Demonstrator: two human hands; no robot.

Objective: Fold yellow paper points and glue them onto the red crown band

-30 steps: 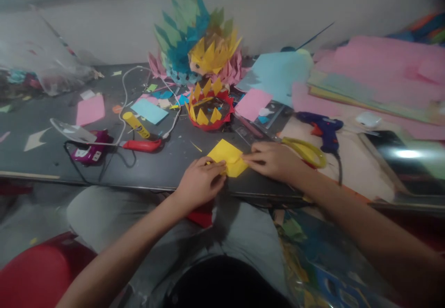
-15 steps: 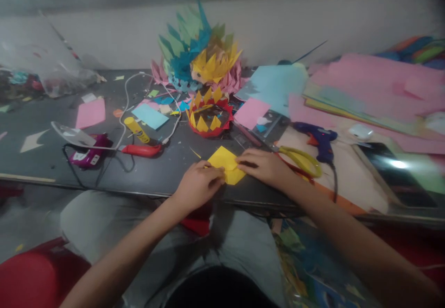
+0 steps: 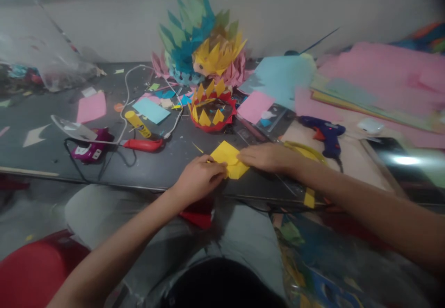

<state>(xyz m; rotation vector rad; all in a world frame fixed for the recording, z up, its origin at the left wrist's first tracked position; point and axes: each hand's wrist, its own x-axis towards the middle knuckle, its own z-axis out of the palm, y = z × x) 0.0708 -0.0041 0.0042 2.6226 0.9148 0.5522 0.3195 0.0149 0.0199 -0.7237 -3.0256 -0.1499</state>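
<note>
A folded piece of yellow paper (image 3: 230, 156) lies on the dark table near its front edge, with creased flaps meeting around its middle. My left hand (image 3: 201, 177) is closed on its left side, thumb and fingertips pinching the lower left edge. From the right, my right hand (image 3: 266, 156) lies flat with its fingers stretched out, the tips resting on the paper's right corner. Just beyond the paper stands a red paper ring (image 3: 212, 125) set with yellow points. Behind that ring is a larger model of blue, green, yellow and pink folded paper (image 3: 194, 44).
Left are a yellow glue stick (image 3: 138, 123), a red-handled tool (image 3: 143, 145), a white cable and a purple device (image 3: 92, 147). Right are a blue glue gun (image 3: 323, 132), a phone (image 3: 405, 169), yellow-handled scissors (image 3: 306, 150) and pink sheets (image 3: 378, 72). A red stool (image 3: 41, 271) stands below left.
My right hand has flattened from a pinch at the paper's right corner, and its forearm has swung up over the scissors. My left hand stays on the paper. The view has shifted slightly.
</note>
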